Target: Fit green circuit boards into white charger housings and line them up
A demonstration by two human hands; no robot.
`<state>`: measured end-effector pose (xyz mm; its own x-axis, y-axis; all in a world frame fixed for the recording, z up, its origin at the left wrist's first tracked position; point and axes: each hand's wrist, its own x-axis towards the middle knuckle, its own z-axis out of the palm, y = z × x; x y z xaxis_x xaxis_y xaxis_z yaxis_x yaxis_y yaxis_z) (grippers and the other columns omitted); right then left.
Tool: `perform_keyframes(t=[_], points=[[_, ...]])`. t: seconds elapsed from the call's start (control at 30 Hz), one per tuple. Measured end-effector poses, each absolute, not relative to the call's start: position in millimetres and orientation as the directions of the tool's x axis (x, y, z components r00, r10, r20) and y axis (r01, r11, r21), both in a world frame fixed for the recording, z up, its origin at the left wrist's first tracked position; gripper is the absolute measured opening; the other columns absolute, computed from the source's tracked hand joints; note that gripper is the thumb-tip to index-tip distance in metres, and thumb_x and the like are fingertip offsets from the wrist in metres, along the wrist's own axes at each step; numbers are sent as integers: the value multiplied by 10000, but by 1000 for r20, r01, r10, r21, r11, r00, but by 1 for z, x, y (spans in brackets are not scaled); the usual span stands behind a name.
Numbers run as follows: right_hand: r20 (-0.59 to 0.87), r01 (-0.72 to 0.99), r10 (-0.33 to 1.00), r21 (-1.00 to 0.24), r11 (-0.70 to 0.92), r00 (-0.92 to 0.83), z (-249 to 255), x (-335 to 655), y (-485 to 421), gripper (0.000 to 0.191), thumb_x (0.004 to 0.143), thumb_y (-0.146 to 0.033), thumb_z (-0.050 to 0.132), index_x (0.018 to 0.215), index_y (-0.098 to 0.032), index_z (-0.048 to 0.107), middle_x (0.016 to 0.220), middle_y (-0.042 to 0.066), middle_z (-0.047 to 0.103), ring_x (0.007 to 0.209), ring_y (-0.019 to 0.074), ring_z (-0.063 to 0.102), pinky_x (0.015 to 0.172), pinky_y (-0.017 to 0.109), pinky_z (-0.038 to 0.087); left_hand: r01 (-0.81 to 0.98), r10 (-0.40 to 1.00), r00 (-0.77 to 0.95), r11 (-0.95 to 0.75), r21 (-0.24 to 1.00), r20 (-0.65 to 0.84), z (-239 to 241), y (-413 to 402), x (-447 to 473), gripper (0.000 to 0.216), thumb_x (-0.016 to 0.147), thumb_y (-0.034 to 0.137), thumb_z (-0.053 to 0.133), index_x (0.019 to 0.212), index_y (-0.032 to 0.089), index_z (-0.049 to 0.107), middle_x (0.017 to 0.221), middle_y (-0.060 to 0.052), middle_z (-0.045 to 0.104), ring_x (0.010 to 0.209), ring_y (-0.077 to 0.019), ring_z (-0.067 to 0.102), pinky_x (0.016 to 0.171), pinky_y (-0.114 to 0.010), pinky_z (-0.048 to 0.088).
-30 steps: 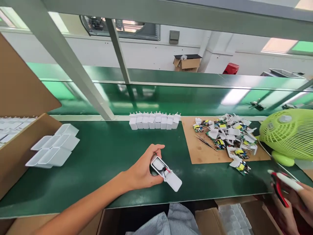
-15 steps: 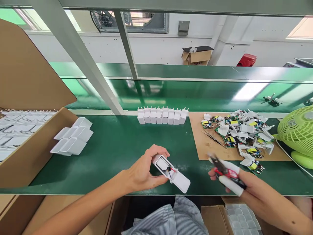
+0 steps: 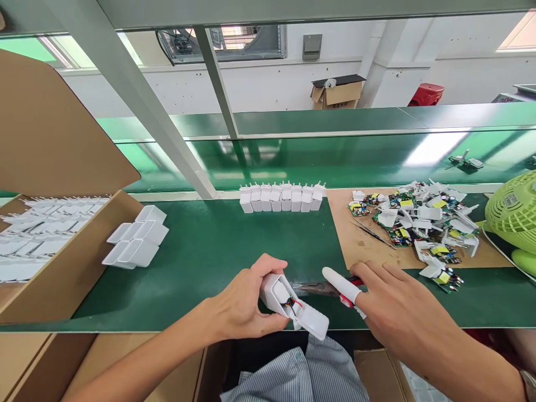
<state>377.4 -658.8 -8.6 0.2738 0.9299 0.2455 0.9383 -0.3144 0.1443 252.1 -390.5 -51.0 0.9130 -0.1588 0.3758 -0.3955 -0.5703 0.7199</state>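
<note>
My left hand (image 3: 251, 301) grips a white plastic charger housing (image 3: 274, 291) between thumb and fingers. Its end is uncovered, showing a white inner part with red and black wires. A white cover piece (image 3: 313, 319) hangs out from it toward the lower right. In my right hand (image 3: 389, 296) are red-and-black pliers (image 3: 322, 287), their jaws pointing left beside the housing; whether the tips touch it I cannot tell. White finger covers sit on the right hand, one plainly on an outstretched finger (image 3: 341, 286).
A row of white housings (image 3: 285, 198) stands at the back. Open white shells (image 3: 140, 240) are grouped at left beside a carton (image 3: 71, 273) of white parts. On a brown board (image 3: 347, 240) lie tweezers (image 3: 372, 233) and a pile of circuit boards (image 3: 422, 218), near a green fan (image 3: 513, 215).
My right hand has swung left with the pliers and turned palm down, bringing the jaws close to the housing. The left hand still holds the housing, now tilted a little more upright.
</note>
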Motion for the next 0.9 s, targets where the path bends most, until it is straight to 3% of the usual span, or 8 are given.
perform_keyframes(t=[0.2,0.3,0.43,0.63,0.77,0.9], points=[[260,941,934,168,-294,245,-2,374,-656,124,854,-145,654,769,-235,664,806,64,648,680,216,511,636,353,302,-343,-177,937,-634,693,301,-45,-391,251,804,770,177,728,1427,282,276,927,15,593,654,-120,551,589,-241,465],[274,939,931,178,-294,239,1,373,-656,168,739,-78,677,713,-240,640,767,57,640,685,222,513,639,352,294,-337,-187,938,-688,643,291,-43,-391,250,813,770,207,738,1429,281,269,927,23,595,618,-111,531,581,-244,456],[267,936,932,185,-301,247,1,371,-657,266,623,-24,668,778,-240,676,777,52,645,708,226,527,664,353,308,-309,-194,949,-734,605,248,-41,-391,250,805,775,220,739,1424,285,268,948,28,598,579,-96,525,540,-228,427],[251,942,939,180,-284,236,0,371,-654,281,692,-39,677,894,-232,701,742,44,634,696,222,535,647,350,297,-311,-221,950,-743,593,222,-39,-394,252,757,810,260,726,1414,276,269,950,32,594,569,-93,538,529,-219,423],[220,944,946,173,-280,240,-2,371,-652,200,751,-71,686,870,-231,685,751,51,635,697,227,541,652,357,308,-329,-257,944,-764,555,207,-40,-395,255,667,858,276,675,1396,256,281,949,24,612,558,-104,549,513,-227,413],[163,946,954,165,-278,252,-14,368,-652,139,782,-107,689,829,-228,639,760,52,632,711,233,564,681,366,350,-388,-356,921,-828,405,157,-31,-400,256,592,875,291,653,1368,200,336,1066,-58,678,788,-201,687,616,-293,500]])
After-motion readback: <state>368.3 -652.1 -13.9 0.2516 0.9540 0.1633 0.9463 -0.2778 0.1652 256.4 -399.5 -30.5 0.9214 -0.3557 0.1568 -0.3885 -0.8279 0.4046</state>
